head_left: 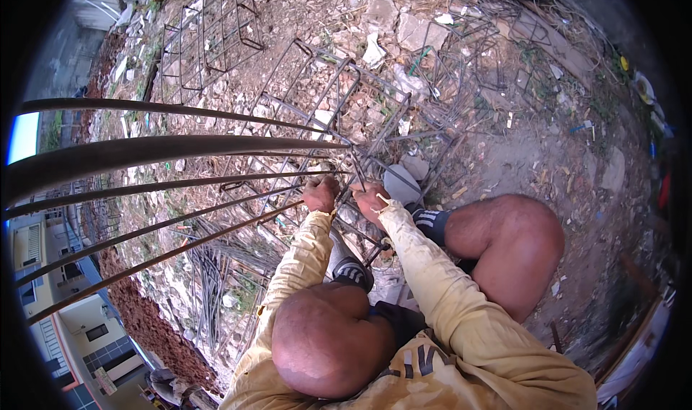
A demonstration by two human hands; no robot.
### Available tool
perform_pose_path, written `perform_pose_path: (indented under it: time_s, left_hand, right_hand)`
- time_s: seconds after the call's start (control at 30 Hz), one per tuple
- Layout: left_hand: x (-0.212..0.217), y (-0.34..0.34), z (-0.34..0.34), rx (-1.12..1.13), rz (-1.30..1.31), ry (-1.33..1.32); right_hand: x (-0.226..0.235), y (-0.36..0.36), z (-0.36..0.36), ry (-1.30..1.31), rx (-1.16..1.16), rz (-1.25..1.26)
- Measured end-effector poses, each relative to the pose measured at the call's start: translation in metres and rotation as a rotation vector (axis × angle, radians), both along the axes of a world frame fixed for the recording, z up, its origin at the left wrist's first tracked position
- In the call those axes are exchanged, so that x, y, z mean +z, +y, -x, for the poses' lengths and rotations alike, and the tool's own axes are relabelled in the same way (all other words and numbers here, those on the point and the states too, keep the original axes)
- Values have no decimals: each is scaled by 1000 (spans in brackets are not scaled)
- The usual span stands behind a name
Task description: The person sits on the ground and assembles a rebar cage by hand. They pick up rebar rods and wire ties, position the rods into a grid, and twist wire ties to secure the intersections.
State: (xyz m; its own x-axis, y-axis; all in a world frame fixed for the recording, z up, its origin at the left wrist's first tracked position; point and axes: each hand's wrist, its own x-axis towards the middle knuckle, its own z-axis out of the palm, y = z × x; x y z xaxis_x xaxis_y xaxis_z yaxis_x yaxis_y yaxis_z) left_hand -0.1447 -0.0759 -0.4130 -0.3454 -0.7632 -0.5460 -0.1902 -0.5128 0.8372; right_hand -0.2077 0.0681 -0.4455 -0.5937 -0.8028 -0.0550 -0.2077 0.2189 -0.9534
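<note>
Several long steel reinforcing bars [180, 147] run in from the left and end by my hands, among square bent-steel stirrups [346, 86]. My left hand [321, 192] is closed right beside the bar ends; what its curled fingers grip is hidden. Just to its right, my right hand [370, 199] is also closed, with a thin dark metal piece rising by its fingers; I cannot tell whether that is a tool or part of a stirrup. Both hands are in front of my bent knees, close together but apart. Yellowish long sleeves cover my forearms.
Rubble and broken stones [422, 32] cover the ground. More steel frames [216, 35] stand at the far left. A bundle of thin rods [209, 287] lies left of my foot. A pale rounded stone [401, 183] sits beside my right hand. Buildings [86, 331] show at the lower left.
</note>
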Motion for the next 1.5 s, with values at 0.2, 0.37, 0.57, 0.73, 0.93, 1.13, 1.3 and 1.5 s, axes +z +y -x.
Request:
perform_pose_path:
  time_s: [0.2, 0.37, 0.57, 0.73, 0.93, 1.13, 1.3, 1.5]
  left_hand:
    - [-8, 13, -14, 12, -15, 73]
    - [3, 19, -7, -110, -7, 77]
    - [-8, 11, -6, -5, -129, 70]
    - [-19, -4, -16, -110, -204, 36]
    - [-4, -9, -4, -555, 216, -476]
    - [-21, -4, -15, -307, 202, -487]
    - [0, 27, 4, -202, 304, -454]
    - [-18, 32, -16, -135, 63, -201]
  right_hand:
    - [25, 2, -10, -313, -116, -162]
    - [10, 1, -13, -219, -5, -128]
    - [23, 6, -17, -56, 34, -136]
    - [23, 7, -30, 116, 48, -152]
    - [31, 12, -34, -421, -66, -48]
    - [79, 35, -3, 132, 103, -483]
    - [82, 44, 12, 107, 50, -601]
    - [107, 40, 17, 56, 149, -370]
